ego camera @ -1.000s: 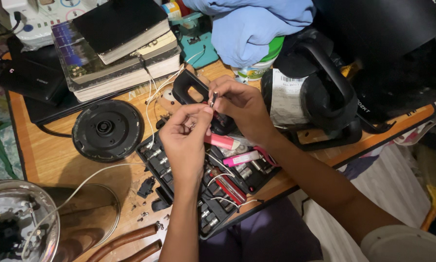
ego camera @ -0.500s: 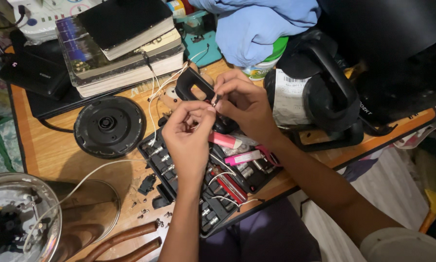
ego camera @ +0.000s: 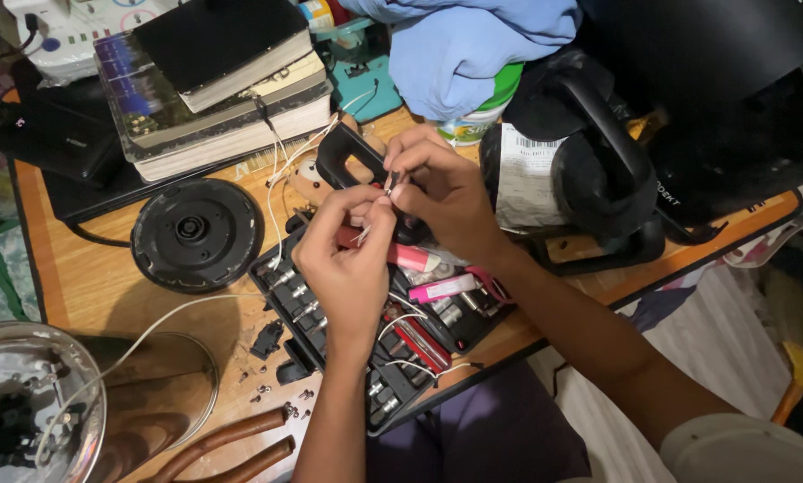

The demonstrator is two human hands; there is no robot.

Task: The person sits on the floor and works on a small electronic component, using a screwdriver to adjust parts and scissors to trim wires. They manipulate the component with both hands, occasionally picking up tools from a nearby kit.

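Right at the centre, both hands are pinching the ends of thin white wires (ego camera: 372,225) between thumb and fingertips: the left hand (ego camera: 343,259) is gripping from below, the right hand (ego camera: 442,197) is closing on the bare tips from above, and the two are touching each other there. Both grips are clenched on the wires. The wires are being held up above the open tool case (ego camera: 366,331), near the middle of the wooden table (ego camera: 80,277). They are looking thin and pale, with short stripped ends that are too small to make out clearly; one strand is running up toward the stacked books (ego camera: 223,80), and another white lead is curving down to the left past the glass vessel (ego camera: 26,411).

Judging by this, the joining of the ends seems to be under way but unfinished, since the fingers are working right at the tips and nothing is wrapped or covered yet. A round black base (ego camera: 196,234) is lying just left of the case, small loose parts are scattered on the table below it, and the red-handled pliers (ego camera: 232,452) are lying untouched at the near edge.
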